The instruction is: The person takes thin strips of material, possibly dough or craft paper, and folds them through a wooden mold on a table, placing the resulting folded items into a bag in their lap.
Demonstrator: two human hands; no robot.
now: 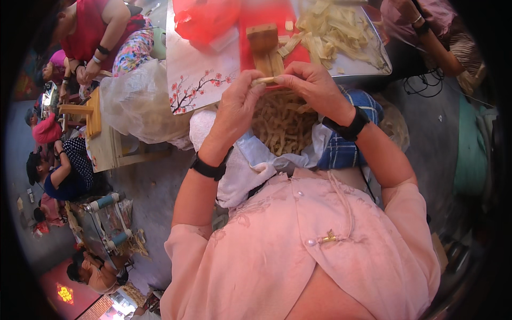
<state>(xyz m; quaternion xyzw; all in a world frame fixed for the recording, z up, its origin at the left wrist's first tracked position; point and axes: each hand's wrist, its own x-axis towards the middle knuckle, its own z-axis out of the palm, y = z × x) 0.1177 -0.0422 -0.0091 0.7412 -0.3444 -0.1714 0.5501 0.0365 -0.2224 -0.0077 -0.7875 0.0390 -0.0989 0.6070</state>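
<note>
My left hand (238, 101) and my right hand (318, 92) meet at the table's near edge, both closed on a small pale yellowish strip (263, 80). It looks narrow and rolled or folded, held crosswise between thumbs and fingertips. Just beyond the fingers stands a wooden block (262, 37), with a light wooden piece (269, 62) extending from it towards me. Under my hands, an open bag at my lap holds many small brownish curled pieces (282, 120). To the right on the table lies a heap of flat pale strips (333, 32).
The white table (194, 66) carries a blossom print and a red plastic bag (205, 24). A blue checked cloth (344, 128) and white towel (240, 181) lie by my lap. Several people work at left beside a wooden bench (106, 146); another person (442, 37) sits at right.
</note>
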